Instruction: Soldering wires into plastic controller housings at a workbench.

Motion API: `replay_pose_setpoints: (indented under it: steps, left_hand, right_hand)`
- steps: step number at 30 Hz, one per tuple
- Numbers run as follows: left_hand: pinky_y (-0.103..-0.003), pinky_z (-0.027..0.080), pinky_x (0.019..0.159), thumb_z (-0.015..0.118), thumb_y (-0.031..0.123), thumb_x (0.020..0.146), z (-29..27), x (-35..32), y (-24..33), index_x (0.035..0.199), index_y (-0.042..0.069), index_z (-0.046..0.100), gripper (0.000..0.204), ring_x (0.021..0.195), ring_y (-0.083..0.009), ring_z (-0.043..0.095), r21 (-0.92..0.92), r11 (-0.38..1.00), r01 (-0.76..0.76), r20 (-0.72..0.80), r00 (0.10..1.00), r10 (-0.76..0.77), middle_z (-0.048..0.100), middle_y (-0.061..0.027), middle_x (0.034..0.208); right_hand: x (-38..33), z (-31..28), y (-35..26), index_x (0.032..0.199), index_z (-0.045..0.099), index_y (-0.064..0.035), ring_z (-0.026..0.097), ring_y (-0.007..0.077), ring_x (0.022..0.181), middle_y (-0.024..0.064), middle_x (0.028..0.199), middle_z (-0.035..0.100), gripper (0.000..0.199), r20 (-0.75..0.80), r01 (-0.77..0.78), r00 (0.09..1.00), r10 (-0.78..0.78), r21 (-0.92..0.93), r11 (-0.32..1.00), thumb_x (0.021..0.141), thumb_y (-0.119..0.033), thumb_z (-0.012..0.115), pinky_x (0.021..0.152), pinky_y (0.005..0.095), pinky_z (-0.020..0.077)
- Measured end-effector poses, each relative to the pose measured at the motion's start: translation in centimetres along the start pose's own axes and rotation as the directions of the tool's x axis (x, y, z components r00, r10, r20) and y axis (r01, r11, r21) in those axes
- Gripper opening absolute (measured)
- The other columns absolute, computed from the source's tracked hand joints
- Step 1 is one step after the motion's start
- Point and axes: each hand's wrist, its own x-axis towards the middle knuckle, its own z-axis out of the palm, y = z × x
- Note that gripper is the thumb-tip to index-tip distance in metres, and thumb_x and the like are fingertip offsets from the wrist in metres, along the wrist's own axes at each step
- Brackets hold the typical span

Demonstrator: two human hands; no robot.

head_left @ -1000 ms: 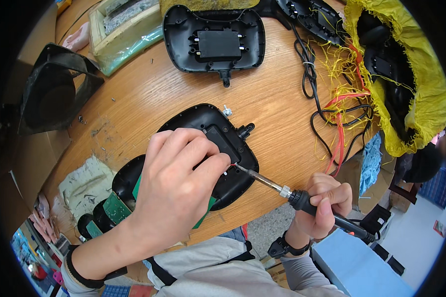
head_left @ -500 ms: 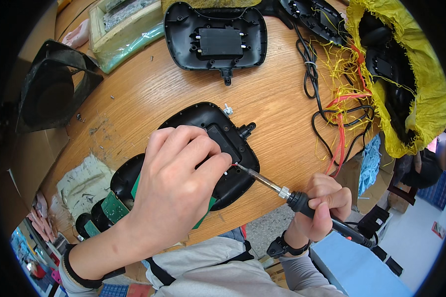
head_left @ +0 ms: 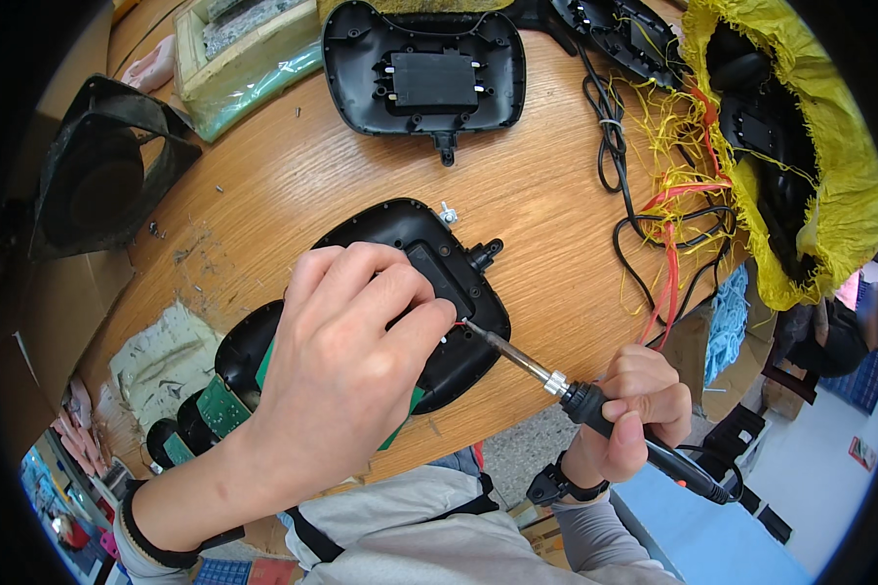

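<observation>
A black plastic housing point(head_left: 458, 375) lies on the table, partly covered by my left hand point(head_left: 351, 341). The left fingers are closed in a pinch at a thin red wire point(head_left: 460, 323) beside the housing's raised middle block. In my right hand point(head_left: 644, 409) is a soldering iron point(head_left: 591, 406), gripped by its dark handle. Its metal tip reaches in from the right and meets the wire's end at the housing, next to my left fingertips. Green circuit board edges show beneath my left hand and wrist.
More dark shells with green circuit boards point(head_left: 222, 408) lie at the left. A similar black housing point(head_left: 434, 83) stands at the back. A looped black cable point(head_left: 610, 146) and a yellow woven sack point(head_left: 839, 146) are at right; a black fan frame point(head_left: 107, 171) is at left.
The soldering iron's handle and my right hand have shifted very slightly, its rear end dipping lower. My left hand keeps its pinch in the same place.
</observation>
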Motion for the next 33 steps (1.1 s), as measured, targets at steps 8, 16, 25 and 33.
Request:
replay_pose_setpoints:
  steps: [8, 16, 25, 33]
  left_hand:
    - [-0.034, 0.04, 0.077, 0.073, 0.003, 0.065, 0.0, -0.05, -0.01, 0.079, 0.002, 0.064, 0.016, 0.088, -0.0229, 0.057, 0.005, 1.0, -0.004, 0.004, 1.0, 0.004, 0.058, -0.0051, 0.081]
    - [-0.035, 0.04, 0.079, 0.073, 0.003, 0.065, -0.08, -0.01, 0.11, 0.078, 0.003, 0.062, 0.016, 0.09, -0.0229, 0.057, -0.042, 0.999, -0.009, -0.004, 1.0, 0.008, 0.057, -0.0053, 0.081]
    - [-0.035, 0.04, 0.08, 0.072, 0.002, 0.065, -0.13, 0.14, 0.21, 0.077, 0.004, 0.062, 0.016, 0.091, -0.0227, 0.056, -0.062, 0.998, -0.002, 0.006, 1.0, 0.002, 0.057, -0.0044, 0.08]
    - [-0.036, 0.039, 0.082, 0.072, 0.002, 0.066, -0.37, 0.23, 0.15, 0.078, 0.004, 0.062, 0.016, 0.094, -0.0232, 0.055, -0.087, 0.996, 0.018, 0.042, 0.999, -0.015, 0.058, -0.0044, 0.08]
  right_hand:
    - [-0.01, 0.11, 0.0, 0.07, 0.048, -0.0031, 0.036, 0.0132, 0.036, 0.0068, 0.053, 0.051, 0.02, -0.023, 0.003, 1.0, -0.004, -0.016, 1.0, 0.076, -0.015, 0.062, 0.038, 0.03, 0.0249]
    - [0.05, 0.22, -0.17, 0.069, 0.047, -0.0033, 0.035, 0.0128, 0.036, 0.0063, 0.052, 0.051, 0.022, -0.036, -0.003, 0.999, 0.002, -0.014, 1.0, 0.077, -0.016, 0.063, 0.038, 0.03, 0.0246]
    - [0.24, 0.18, -0.21, 0.07, 0.048, -0.0035, 0.036, 0.0128, 0.036, 0.0055, 0.052, 0.05, 0.02, -0.016, -0.01, 1.0, 0.01, -0.017, 1.0, 0.078, -0.016, 0.062, 0.038, 0.0296, 0.0249]
    - [0.59, 0.14, -0.37, 0.07, 0.048, -0.0037, 0.037, 0.0128, 0.036, 0.0043, 0.05, 0.049, 0.02, 0.008, -0.013, 1.0, 0.014, -0.023, 1.0, 0.078, -0.015, 0.062, 0.039, 0.0295, 0.0256]
